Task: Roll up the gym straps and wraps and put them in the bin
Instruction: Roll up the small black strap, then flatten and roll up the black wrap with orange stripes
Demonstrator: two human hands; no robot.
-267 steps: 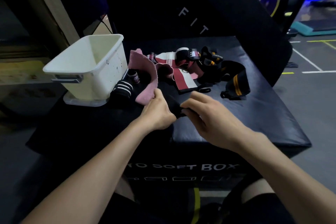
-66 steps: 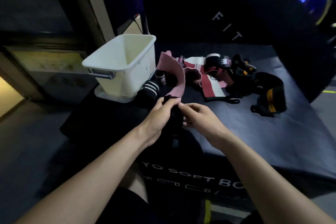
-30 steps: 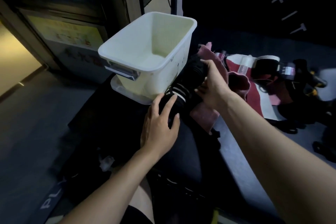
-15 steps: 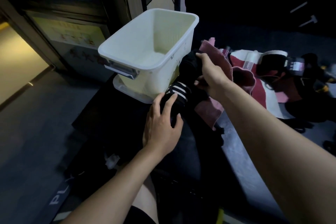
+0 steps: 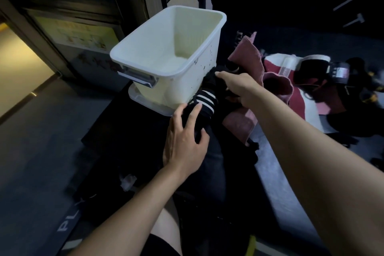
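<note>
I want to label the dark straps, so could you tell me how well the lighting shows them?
Head view: dim; the white bin is brightest, the black wrap shows only by its white stripes, and dark straps at right merge into shadow; edges bend from wide-angle distortion.

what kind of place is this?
Most likely a gym: a pile of wrist wraps lies on a padded plyo box, beside a white bin, with "FIT" lettering on the dark panel behind.

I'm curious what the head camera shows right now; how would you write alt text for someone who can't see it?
A person's right hand grips a dark wrap beside an empty white bin, while the left hand rests spread fingers on a black wrap with white stripes. Pink and maroon straps lie in a pile on the black padded box to the right.
</note>
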